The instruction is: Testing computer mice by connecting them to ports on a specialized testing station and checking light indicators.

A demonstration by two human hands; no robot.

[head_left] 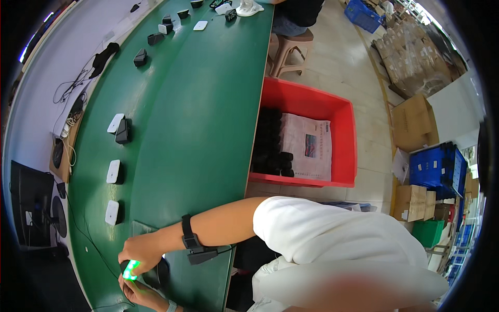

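Near the lower left, my right hand (143, 251) and my left hand (143, 295) close together around a small black device (131, 270) whose face glows bright green. The right fingers grip it from above, and the left fingers hold it from below. A black strap with a small box (191, 240) circles my right wrist; a light band sits on the left wrist. Beside the hands rests a dark rounded object (157, 274), partly covered by my right hand. White-faced black devices (112, 212) stand in a row on the green table (192, 119) farther up.
A red bin (343, 140) with black parts and a printed sheet stands right of the table. A monitor (31, 203) and cables line the left wall. Several dark boxes (140, 57) lie farther up the table. Another person sits on a stool (291, 52).
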